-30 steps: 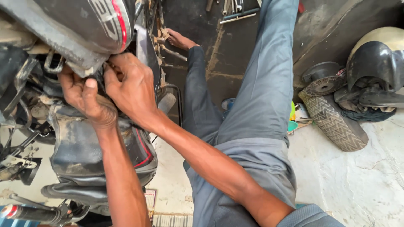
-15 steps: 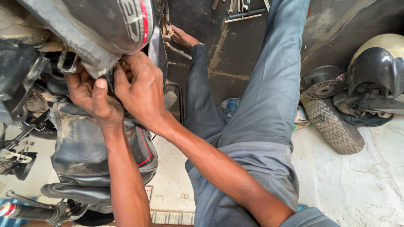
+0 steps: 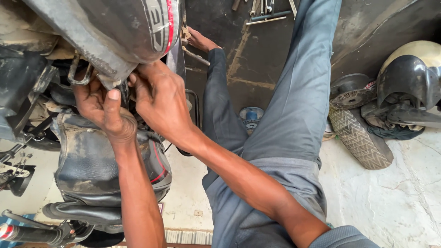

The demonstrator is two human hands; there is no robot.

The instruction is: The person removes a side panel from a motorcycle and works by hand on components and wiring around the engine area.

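Both hands up under motorcycle's dark side panel (image 3: 115,32), at left of view above black seat (image 3: 92,165). Left hand (image 3: 98,108) curled, thumb raised, fingers pressed to panel's lower edge beside metal bracket (image 3: 78,73) — grasp unclear. Right hand (image 3: 158,98) clenched, fingertips tucked under same edge — what it pinches hidden. Helmet (image 3: 409,78) and small tyre (image 3: 358,138) on floor, well apart at right.

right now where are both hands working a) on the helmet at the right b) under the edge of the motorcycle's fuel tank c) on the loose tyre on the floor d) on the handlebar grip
b: the left hand and right hand meet under the lower edge of the dark fuel tank, far from the helmet and the tyre.
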